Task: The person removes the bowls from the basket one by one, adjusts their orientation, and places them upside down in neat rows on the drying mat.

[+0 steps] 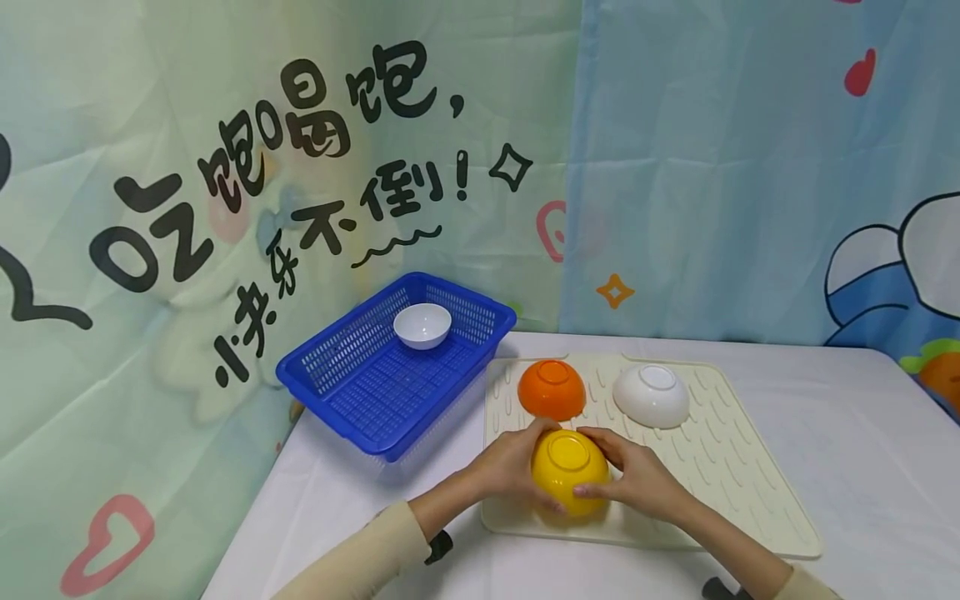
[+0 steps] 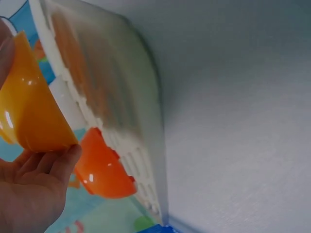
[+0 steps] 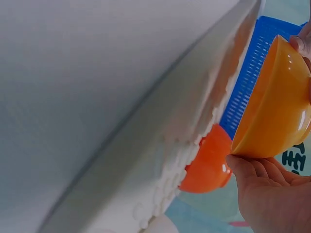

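A yellow bowl [image 1: 570, 471] is upside down between both hands over the front left of the cream ridged mat [image 1: 750, 492]. The left hand [image 1: 516, 468] grips its left side and the right hand [image 1: 639, 478] its right. In both wrist views a gap shows between the yellow bowl's rim and the mat, with fingertips at the rim. Just behind it an orange bowl [image 1: 551, 390] lies upside down on the mat. To the right of that, a white bowl [image 1: 651, 396] is also turned over on the mat.
A blue plastic basket [image 1: 352, 425] stands left of the mat at the back, holding a small white bowl [image 1: 422, 325] upright. White cloth [image 1: 840, 417] covers the table. Printed curtains [image 1: 712, 167] hang behind and along the left side.
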{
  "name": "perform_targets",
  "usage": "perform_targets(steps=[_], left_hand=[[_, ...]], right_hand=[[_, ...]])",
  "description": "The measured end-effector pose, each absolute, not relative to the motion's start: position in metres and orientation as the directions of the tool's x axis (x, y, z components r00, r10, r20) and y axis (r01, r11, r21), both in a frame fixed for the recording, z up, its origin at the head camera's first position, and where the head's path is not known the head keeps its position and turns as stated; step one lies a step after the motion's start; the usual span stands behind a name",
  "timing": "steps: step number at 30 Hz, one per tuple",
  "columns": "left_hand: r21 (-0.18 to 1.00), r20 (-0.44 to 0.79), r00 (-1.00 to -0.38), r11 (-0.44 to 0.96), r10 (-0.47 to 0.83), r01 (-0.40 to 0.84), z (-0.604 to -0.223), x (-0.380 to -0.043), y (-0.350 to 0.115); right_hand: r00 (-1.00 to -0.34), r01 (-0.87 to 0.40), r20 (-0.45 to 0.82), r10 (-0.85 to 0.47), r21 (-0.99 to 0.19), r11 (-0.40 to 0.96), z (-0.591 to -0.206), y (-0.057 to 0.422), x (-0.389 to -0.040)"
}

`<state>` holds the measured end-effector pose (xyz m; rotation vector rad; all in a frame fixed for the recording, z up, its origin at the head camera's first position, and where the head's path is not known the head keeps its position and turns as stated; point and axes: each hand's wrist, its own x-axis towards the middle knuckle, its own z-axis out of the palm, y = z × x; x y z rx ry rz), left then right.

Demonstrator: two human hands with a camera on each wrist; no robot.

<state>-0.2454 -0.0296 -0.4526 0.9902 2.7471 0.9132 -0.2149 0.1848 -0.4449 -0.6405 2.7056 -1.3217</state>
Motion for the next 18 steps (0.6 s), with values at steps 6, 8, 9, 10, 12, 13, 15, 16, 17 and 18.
perform_targets(steps=[6,8,9,10,12,13,15,16,17,18], left_hand=[[0.550,0.065,-0.798,0.645,0.600,0.530,-0.458,-0.246,-0.029],[0.546,0.058,-0.801,0.653,0.596,0.526,-0.459,-0.247,-0.029],[0.545,0.056,-0.802,0.655,0.595,0.524,-0.459,-0.247,-0.029],[0.545,0.053,-0.803,0.656,0.594,0.522,-0.460,-0.247,-0.029],[0.547,0.051,-0.801,0.654,0.597,0.523,-0.461,-0.248,-0.029],[0.551,0.052,-0.800,0.651,0.598,0.523,-0.462,-0.248,-0.028],[0.554,0.050,-0.796,0.646,0.603,0.525,-0.463,-0.249,-0.028],[0.554,0.049,-0.795,0.646,0.604,0.525,-0.464,-0.249,-0.028],[0.555,0.045,-0.794,0.646,0.606,0.524,-0.464,-0.249,-0.028],[0.556,0.041,-0.795,0.647,0.606,0.522,-0.465,-0.249,-0.028]], right_hand=[[-0.928,-0.273,0.055,-0.368,-0.773,0.572,-0.452,0.182,-0.218],[-0.931,-0.258,0.040,-0.362,-0.774,0.578,-0.454,0.182,-0.219],[-0.932,-0.253,0.033,-0.361,-0.774,0.580,-0.456,0.181,-0.220],[-0.934,-0.243,0.025,-0.356,-0.776,0.583,-0.456,0.181,-0.221],[-0.934,-0.237,0.015,-0.358,-0.775,0.586,-0.458,0.181,-0.222],[-0.933,-0.233,0.009,-0.359,-0.776,0.586,-0.458,0.181,-0.222],[-0.932,-0.228,0.002,-0.361,-0.779,0.584,-0.459,0.181,-0.223],[-0.932,-0.224,-0.003,-0.361,-0.780,0.584,-0.459,0.181,-0.223],[-0.931,-0.223,-0.006,-0.366,-0.782,0.582,-0.460,0.181,-0.224],[-0.931,-0.219,-0.012,-0.366,-0.784,0.581,-0.460,0.181,-0.224]])
